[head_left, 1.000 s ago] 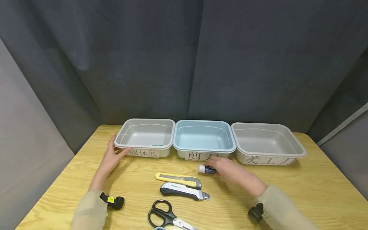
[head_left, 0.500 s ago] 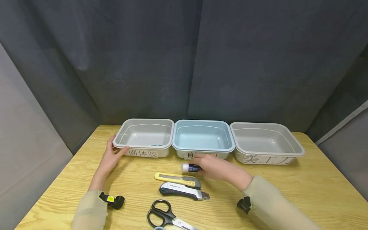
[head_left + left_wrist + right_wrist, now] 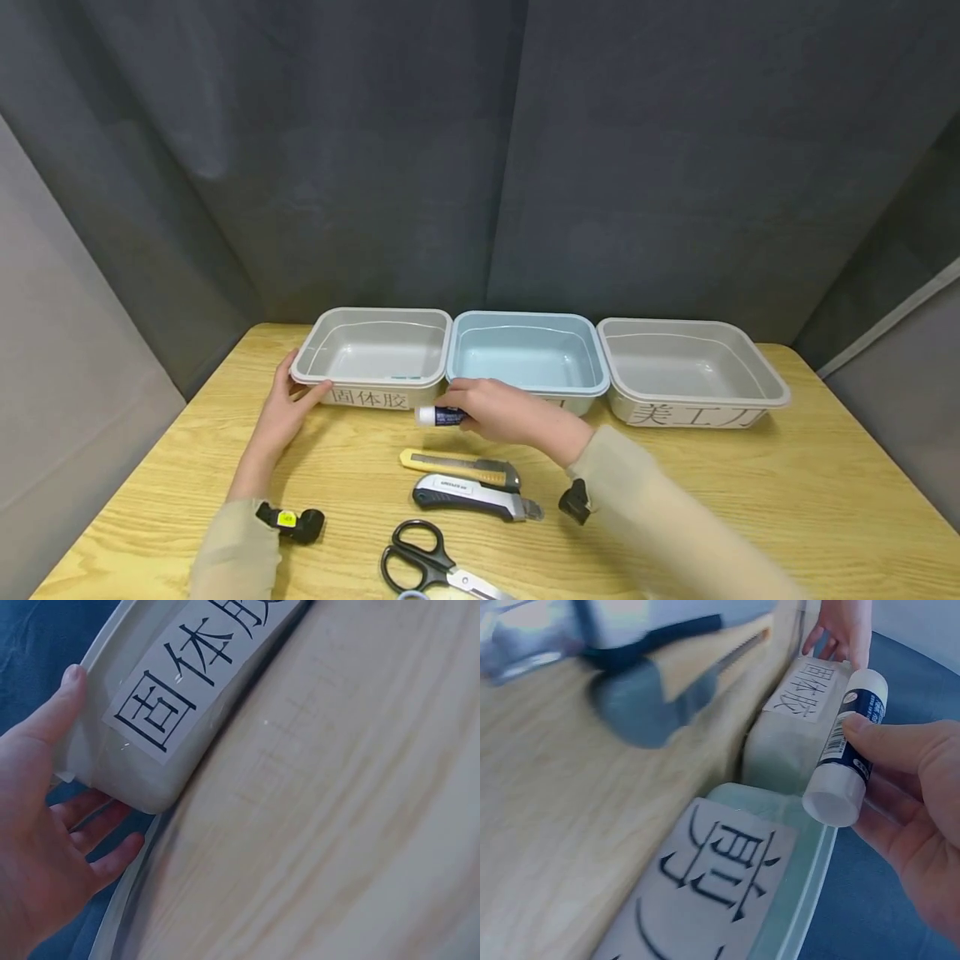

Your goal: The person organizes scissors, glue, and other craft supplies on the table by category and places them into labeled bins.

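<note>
In the head view my right hand (image 3: 498, 410) holds a glue stick (image 3: 442, 416) with a white cap and dark blue label. It is in front of the gap between the left grey bin (image 3: 426, 397) and the blue bin (image 3: 581, 403). The right wrist view shows the thumb pressing on the glue stick's label (image 3: 862, 705), with fingers behind it. My left hand (image 3: 282, 417) grips the left grey bin's front left corner. Its thumb (image 3: 67, 694) lies at the rim, and the other fingers are below it at the side. A sliver of teal shows inside that bin.
A second grey bin (image 3: 626, 408) stands at the right end of the row. Nearer on the wooden table lie a yellow box cutter (image 3: 450, 463), a white and black box cutter (image 3: 468, 495) and black-handled scissors (image 3: 431, 560). Dark curtain (image 3: 375, 167) hangs behind.
My right hand has carried the glue stick leftward, from in front of the blue bin to near the left grey bin. My left hand stays at the bin's corner.
</note>
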Demonstrator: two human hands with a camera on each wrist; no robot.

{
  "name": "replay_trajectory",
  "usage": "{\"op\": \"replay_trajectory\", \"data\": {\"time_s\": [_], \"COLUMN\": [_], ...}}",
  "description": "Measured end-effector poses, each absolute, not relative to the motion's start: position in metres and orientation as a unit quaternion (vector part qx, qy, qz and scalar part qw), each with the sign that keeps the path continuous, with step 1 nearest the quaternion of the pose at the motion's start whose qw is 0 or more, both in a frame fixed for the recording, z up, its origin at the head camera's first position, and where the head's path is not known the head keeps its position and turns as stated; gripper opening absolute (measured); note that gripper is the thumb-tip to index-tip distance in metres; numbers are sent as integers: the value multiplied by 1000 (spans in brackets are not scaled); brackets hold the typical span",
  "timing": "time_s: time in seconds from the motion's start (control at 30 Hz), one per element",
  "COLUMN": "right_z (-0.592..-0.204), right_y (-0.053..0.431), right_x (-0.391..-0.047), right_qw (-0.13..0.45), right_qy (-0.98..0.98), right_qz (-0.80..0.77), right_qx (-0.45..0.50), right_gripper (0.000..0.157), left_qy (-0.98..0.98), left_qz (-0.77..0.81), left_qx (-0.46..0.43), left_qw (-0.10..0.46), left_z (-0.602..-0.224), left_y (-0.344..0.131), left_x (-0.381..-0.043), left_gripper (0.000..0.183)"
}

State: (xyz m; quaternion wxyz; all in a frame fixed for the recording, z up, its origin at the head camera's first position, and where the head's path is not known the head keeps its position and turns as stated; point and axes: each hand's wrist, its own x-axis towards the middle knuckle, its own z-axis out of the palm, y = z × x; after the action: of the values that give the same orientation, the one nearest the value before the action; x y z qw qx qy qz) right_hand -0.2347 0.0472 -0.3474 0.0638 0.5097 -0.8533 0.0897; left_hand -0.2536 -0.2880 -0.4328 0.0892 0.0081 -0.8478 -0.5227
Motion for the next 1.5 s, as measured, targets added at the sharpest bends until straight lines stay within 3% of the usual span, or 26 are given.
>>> {"op": "replay_trajectory", "data": {"time_s": [0.67,1.1,1.5], "right_z": [-323,-329,-341], "right_y": [3,-24,-43], "right_x": [-268,-294,-309], "right_qw": [64,76,46], "right_qy": [-879,-876,-899], "right_qz": [114,155,159], "right_qx": [458,450,406], "right_gripper": [32,29,30], "left_qy": [-844,-844,-841], "left_qz": [-526,-527,-531], "left_qx": [18,25,23], "left_qw": [98,97,101], "left_z": [-433,-433,-436], "left_y": [-286,-285,-286], "left_x": [-252,-251,-254], "left_gripper": [90,89,89]}}
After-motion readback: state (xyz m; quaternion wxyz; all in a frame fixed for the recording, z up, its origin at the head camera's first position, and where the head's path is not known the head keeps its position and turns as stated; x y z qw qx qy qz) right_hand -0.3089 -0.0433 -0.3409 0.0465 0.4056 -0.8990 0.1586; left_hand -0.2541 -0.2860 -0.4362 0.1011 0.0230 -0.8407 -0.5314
